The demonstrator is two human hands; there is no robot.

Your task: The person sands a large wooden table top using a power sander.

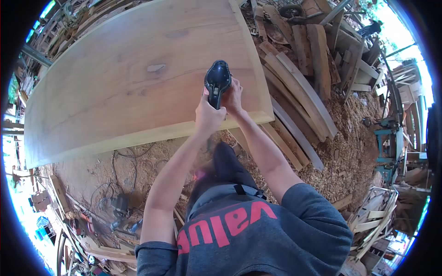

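A black hand-held power tool (217, 80), by its shape a sander, rests near the right end of a large pale wooden slab (115, 87). My left hand (210, 115) is wrapped round its rear handle, on the side nearest my body. My right hand (234, 95) grips the tool's right side, its fingers partly hidden behind the body. The underside of the tool cannot be seen. Left of it, a light oval patch (156, 68) shows on the slab's surface.
Curved timber offcuts (299, 99) are piled right of the slab. Sawdust and shavings (343, 156) cover the ground. Cables (135, 168) and a dusty power tool (120, 205) lie at lower left. A blue metal machine frame (386, 152) stands at far right.
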